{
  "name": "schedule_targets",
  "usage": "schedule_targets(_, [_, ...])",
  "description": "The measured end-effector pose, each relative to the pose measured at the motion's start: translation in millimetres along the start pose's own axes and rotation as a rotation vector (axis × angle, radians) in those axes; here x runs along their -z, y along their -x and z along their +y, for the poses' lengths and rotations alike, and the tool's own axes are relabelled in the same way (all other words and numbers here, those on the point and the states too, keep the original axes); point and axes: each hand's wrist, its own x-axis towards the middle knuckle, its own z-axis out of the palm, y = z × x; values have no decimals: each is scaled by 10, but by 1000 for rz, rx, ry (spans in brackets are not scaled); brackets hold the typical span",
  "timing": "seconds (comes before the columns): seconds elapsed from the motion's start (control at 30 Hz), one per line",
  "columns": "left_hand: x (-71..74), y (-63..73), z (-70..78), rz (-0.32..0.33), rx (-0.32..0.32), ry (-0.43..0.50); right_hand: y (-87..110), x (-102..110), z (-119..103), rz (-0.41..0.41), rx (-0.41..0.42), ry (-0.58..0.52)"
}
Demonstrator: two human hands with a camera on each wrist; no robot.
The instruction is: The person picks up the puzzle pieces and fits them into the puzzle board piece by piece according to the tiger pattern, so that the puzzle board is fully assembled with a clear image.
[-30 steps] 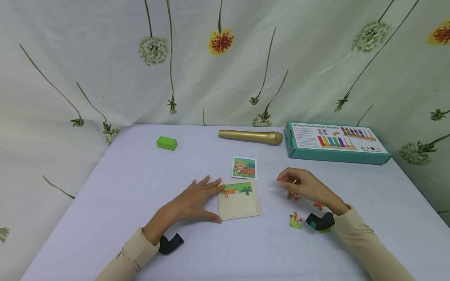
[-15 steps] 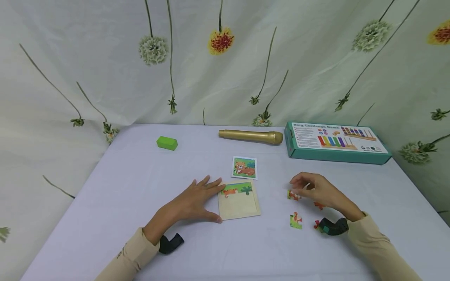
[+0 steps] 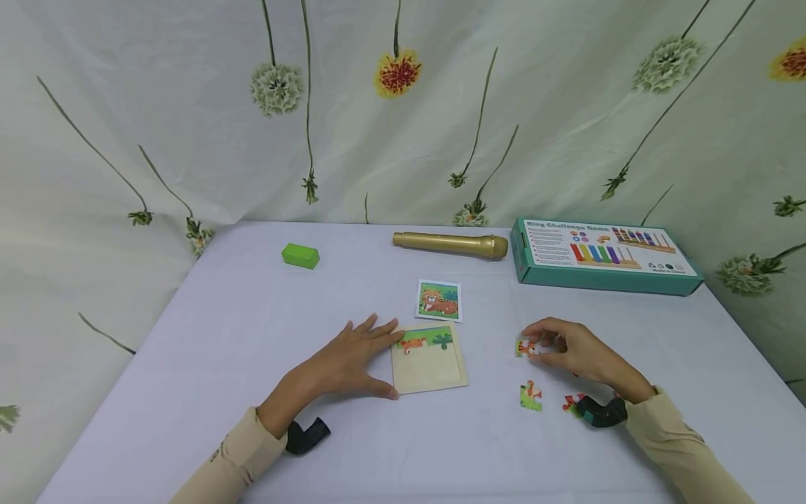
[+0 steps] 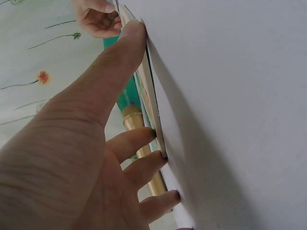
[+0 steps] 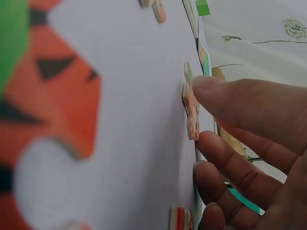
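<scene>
Teal cardboard makes the sides of the box (image 3: 609,256) at the far right, and on its white label I can read from my station the title "Ring Challenge Game"; the smaller lines are too tiny for me. Beige sleeve (image 3: 242,449) on the left arm carries some dark letters, which I also cannot read. Left hand (image 3: 349,359) lies with its fingers spread wide and almost straight, the thumb at the near left corner of the wooden board (image 3: 434,372) and the index finger touching its far left corner. Right hand (image 3: 582,352) is bent low, palm inward, with thumb and index finger narrow around one orange puzzle piece (image 3: 526,348), which is on the white table (image 3: 189,336), to the right of the board and apart from it. Whether they pinch it firmly, I cannot tell, even from the right wrist view. Nearer to me, a green-and-orange piece (image 3: 530,397) lies, and another piece (image 3: 572,403) is beside the black wrist device (image 3: 602,412). Just beyond the board I see the tiger card (image 3: 439,301).
</scene>
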Motion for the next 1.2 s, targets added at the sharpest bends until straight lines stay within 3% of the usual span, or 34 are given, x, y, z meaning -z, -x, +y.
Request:
schedule_targets(0.23, [1,-5,3,-5,0,-5,-9,-42,35,23,70,19])
schedule_targets(0.67, [10,-4,-3,-8,8,-2,-28,-82,18,11,109,43])
schedule_targets(0.93, [5,-7,4,-8,9,-4,-53,-90,-32,-23,61,67])
schedule_targets(1.2, [2,-5,-21,3,-23,-6,-51,-121,-18,3,85,83])
